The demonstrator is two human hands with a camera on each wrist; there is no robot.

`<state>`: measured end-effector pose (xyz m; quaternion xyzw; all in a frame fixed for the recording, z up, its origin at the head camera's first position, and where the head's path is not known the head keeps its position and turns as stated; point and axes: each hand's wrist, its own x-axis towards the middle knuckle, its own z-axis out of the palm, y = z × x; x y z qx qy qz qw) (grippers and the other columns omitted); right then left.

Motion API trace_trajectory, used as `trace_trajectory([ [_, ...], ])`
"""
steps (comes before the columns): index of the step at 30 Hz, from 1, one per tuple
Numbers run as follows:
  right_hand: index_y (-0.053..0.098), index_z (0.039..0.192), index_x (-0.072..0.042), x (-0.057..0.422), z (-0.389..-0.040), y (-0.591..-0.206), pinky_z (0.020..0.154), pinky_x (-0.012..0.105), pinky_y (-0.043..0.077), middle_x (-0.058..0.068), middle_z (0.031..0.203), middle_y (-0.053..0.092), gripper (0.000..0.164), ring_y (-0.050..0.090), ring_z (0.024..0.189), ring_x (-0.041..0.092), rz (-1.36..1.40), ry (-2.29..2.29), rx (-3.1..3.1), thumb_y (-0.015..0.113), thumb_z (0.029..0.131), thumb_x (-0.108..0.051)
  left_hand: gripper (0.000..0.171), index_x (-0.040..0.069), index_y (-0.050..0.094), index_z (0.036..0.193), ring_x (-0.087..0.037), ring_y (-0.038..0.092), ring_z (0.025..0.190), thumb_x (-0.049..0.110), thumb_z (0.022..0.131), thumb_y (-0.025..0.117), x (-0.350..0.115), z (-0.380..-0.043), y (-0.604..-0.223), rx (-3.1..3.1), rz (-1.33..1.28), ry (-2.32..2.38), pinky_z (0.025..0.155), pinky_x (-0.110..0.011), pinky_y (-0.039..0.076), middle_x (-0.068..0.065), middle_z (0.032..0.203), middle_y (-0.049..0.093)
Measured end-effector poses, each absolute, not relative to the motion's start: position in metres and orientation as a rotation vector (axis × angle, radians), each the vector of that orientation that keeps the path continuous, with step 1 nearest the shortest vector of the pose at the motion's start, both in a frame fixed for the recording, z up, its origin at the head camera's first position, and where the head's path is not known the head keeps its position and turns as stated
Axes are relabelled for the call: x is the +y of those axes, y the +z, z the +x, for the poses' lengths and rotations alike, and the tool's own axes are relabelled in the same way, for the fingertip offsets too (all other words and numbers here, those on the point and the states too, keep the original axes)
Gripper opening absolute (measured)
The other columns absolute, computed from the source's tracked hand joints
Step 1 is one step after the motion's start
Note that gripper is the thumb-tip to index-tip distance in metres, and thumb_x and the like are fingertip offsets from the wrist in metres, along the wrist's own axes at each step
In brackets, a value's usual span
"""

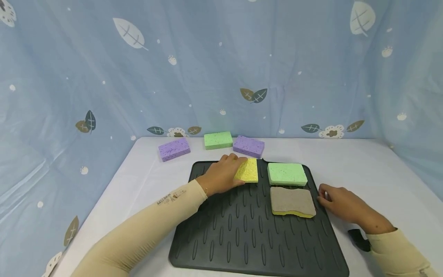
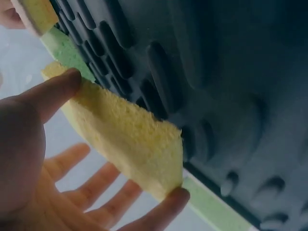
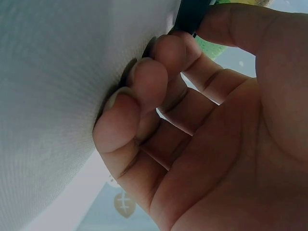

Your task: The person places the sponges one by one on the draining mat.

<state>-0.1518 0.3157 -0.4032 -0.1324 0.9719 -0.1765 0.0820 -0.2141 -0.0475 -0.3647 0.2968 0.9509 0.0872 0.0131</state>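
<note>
Left hand (image 1: 221, 175) gripped the yellow sponge (image 1: 250, 171) at 12 o'clock on the black mat (image 1: 254, 244), thumb and one fingertip at opposite ends, middle fingers spread, probably to keep it controllable; mat contact unclear. Right hand (image 1: 349, 206) pinched the mat edge at 3 o'clock, remaining fingers curled, likely steadying it. Green sponge (image 1: 286, 173) sat at 1, beige-topped sponge (image 1: 292, 200) at 2, seemingly lined up.

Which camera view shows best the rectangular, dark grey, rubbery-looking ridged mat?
The head view: it shows nearly the whole mat, though the left hand and cream fabric sleeve hide part. The left wrist view shows some ridges and one edge, close up. The right wrist view shows only a small edge piece, held by the right hand.
</note>
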Motion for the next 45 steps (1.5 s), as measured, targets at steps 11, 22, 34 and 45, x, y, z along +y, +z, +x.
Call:
trace_trajectory([
  [11, 0.053, 0.087, -0.012, 0.316, -0.152, -0.405, 0.051, 0.026, 0.033, -0.003, 0.067, 0.047, 0.012, 0.043, 0.059, 0.011, -0.362, -0.524, 2.899, 0.055, 0.099, -0.014, 0.072, 0.021, 0.038, 0.154, -0.028, 0.049, 0.131, 0.045, 0.093, 0.069, -0.025, -0.23, -0.367, 2.853, 0.903, 0.227, 0.099, -0.048, 0.051, -0.009, 0.143, 0.048],
  [22, 0.053, 0.088, -0.011, 0.315, -0.152, -0.406, 0.05, 0.026, 0.033, -0.004, 0.067, 0.047, 0.011, 0.043, 0.058, 0.011, -0.36, -0.52, 2.904, 0.055, 0.099, -0.015, 0.07, 0.023, 0.043, 0.151, -0.026, 0.052, 0.128, 0.05, 0.092, 0.068, -0.013, -0.23, -0.37, 2.855, 0.922, 0.081, 0.098, -0.047, 0.052, -0.006, 0.143, 0.051],
  [34, 0.054, 0.088, -0.012, 0.315, -0.154, -0.405, 0.051, 0.026, 0.033, -0.004, 0.066, 0.047, 0.011, 0.042, 0.058, 0.011, -0.365, -0.527, 2.896, 0.055, 0.099, -0.015, 0.068, 0.024, 0.047, 0.149, -0.026, 0.052, 0.131, 0.054, 0.09, 0.068, -0.014, -0.233, -0.369, 2.848, 0.932, -0.007, 0.099, -0.048, 0.051, -0.005, 0.146, 0.051],
  [45, 0.054, 0.088, -0.014, 0.316, -0.154, -0.405, 0.051, 0.026, 0.031, -0.005, 0.065, 0.045, 0.012, 0.039, 0.056, 0.009, -0.411, -0.526, 2.92, 0.056, 0.099, -0.016, 0.07, 0.024, 0.048, 0.148, -0.024, 0.055, 0.128, 0.055, 0.089, 0.069, -0.013, -0.234, -0.371, 2.849, 0.983, -0.043, 0.099, -0.044, 0.052, -0.004, 0.143, 0.054],
])
